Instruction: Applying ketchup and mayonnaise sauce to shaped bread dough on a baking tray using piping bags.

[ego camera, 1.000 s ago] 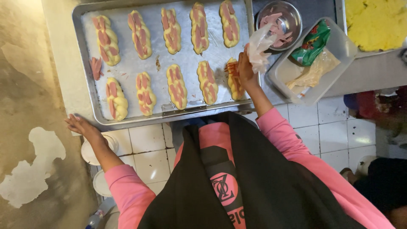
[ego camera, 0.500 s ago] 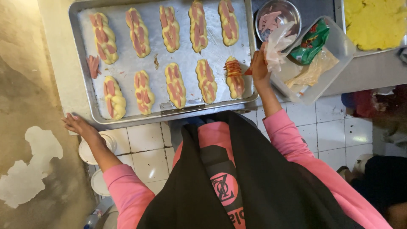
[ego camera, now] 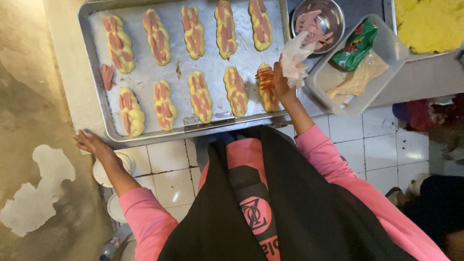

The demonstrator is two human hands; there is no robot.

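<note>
Gripping a white piping bag (ego camera: 295, 60), your right hand (ego camera: 280, 82) hovers over the sauce-striped bun (ego camera: 265, 84) on the baking tray (ego camera: 96, 87); your left hand (ego camera: 89, 143) rests open on the tray's near corner.

I'm in a bright pink long-sleeved top (ego camera: 338, 164) under a black apron (ego camera: 290, 208) with a round pink-and-black emblem on its pink centre strip, sleeves down to both wrists, left hand (ego camera: 92, 143) and right hand (ego camera: 279, 83) bare, no gloves.
</note>
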